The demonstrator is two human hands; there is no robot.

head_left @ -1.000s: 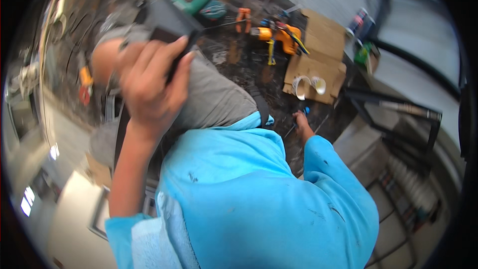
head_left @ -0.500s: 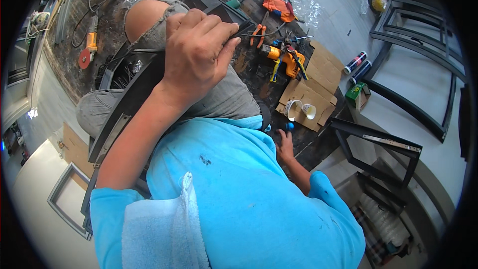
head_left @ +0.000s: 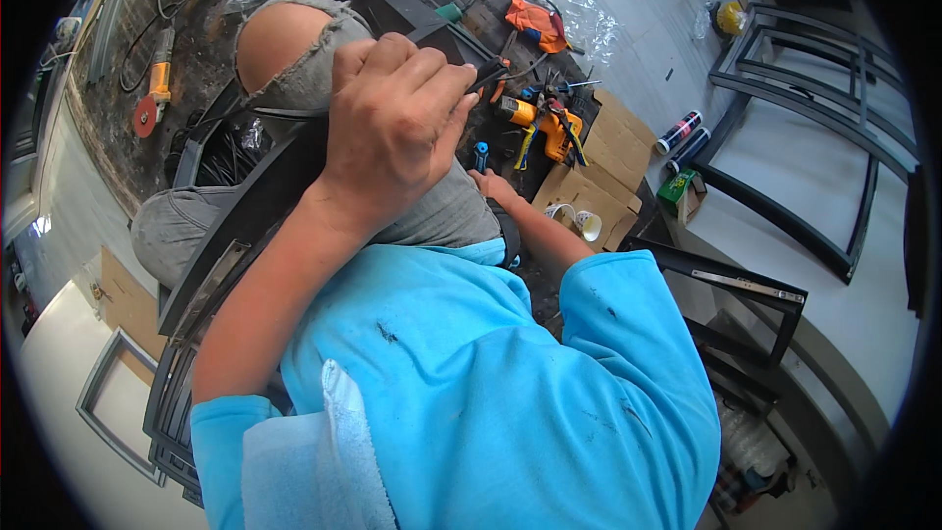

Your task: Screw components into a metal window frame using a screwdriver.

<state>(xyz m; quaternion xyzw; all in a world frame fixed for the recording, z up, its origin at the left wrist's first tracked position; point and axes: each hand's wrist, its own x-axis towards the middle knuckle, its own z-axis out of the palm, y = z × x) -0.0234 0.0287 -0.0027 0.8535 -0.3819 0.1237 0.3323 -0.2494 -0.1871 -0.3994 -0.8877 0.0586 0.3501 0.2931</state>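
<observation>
Two hands show. Our left hand (head_left: 392, 128) is fisted around a slim black tool (head_left: 488, 72), raised above the knee (head_left: 285, 39), probably for a firm grip. Its long axis runs up-right, tip toward the drill (head_left: 549, 128). Our right hand (head_left: 488, 184) rests lower, beside the drill; whether it grips anything we cannot tell. Cups (head_left: 574, 221) sit on cardboard (head_left: 613, 152) past the drill.

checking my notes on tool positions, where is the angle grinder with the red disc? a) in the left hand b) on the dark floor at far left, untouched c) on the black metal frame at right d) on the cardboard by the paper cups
b: the angle grinder lies alone on the dark floor at far left, while the left hand is raised, fingers closed on a dark tool handle.
</observation>
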